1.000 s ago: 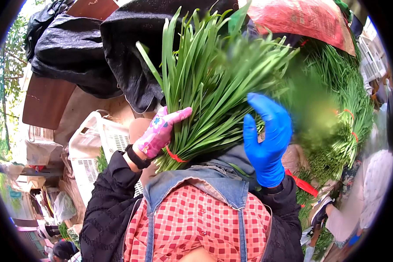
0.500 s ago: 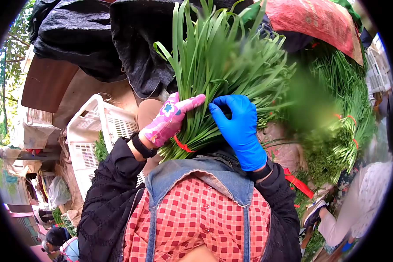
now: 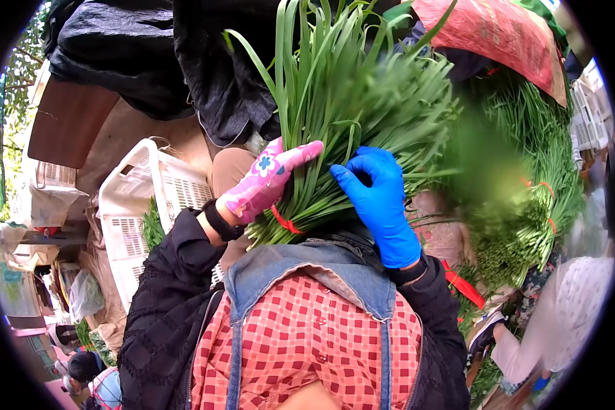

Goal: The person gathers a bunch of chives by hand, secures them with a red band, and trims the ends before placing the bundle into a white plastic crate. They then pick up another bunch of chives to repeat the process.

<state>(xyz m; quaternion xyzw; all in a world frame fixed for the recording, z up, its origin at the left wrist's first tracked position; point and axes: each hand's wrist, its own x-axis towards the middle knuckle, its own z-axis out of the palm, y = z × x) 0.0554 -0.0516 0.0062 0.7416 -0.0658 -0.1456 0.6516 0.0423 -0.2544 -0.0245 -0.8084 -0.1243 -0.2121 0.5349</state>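
Observation:
A thick bunch of garlic chives (image 3: 362,96) lies across my lap, leaves fanned upward and cut stems toward my apron. My left hand (image 3: 270,178), in a pink flowered glove, is closed round the bunch, thumb lying over the stems. Just below it, a red tie (image 3: 285,220) circles part of the stems. On the bunch's right side is my right hand (image 3: 379,198) in a blue glove, its fingers curled toward the thumb at the leaves. Exactly what lies between those fingertips is partly hidden.
To the left stands a white plastic basket (image 3: 126,225) with some greens inside. Tied chives (image 3: 543,205) are piled at the right, below a red sack (image 3: 488,34). Red strips (image 3: 463,285) lie by my right elbow. Another person's leg (image 3: 519,348) is at lower right.
My right hand has shifted slightly right and down, its thumb tip now farther from my left thumb. One long leaf at the upper left has swung outward. My left hand keeps its hold.

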